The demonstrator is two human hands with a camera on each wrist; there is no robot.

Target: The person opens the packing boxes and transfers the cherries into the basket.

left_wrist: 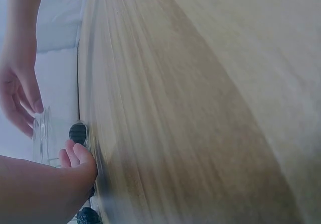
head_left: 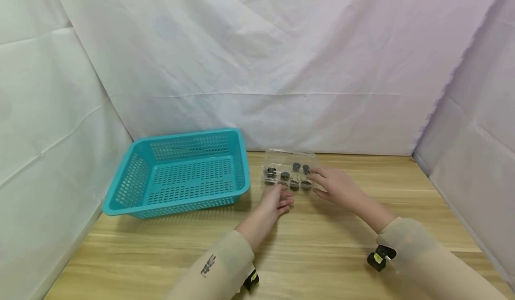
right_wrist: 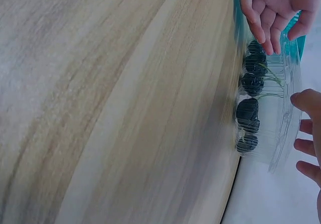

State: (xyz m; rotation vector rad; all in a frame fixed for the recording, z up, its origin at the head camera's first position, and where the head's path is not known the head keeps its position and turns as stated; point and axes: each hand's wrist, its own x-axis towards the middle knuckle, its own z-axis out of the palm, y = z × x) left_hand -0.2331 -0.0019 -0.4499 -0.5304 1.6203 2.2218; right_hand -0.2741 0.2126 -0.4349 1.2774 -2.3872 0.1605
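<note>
A clear plastic box (head_left: 277,157) stands near the back of the table, with several dark round fruits (right_wrist: 247,111) inside. Thin green stems show on them, as on cherries. My left hand (head_left: 275,204) is at the box's front left, fingers loosely bent and right by its near wall; they hold nothing. Over the right side of the box is my right hand (head_left: 335,184), fingers spread apart. In the right wrist view its thumb (right_wrist: 302,101) overlaps the upper rim, and the other fingers reach above the box.
A turquoise perforated basket (head_left: 243,166) stands on the left of the wooden table (head_left: 322,246), close beside the box. White cloth (head_left: 281,67) hangs behind the table and along both sides.
</note>
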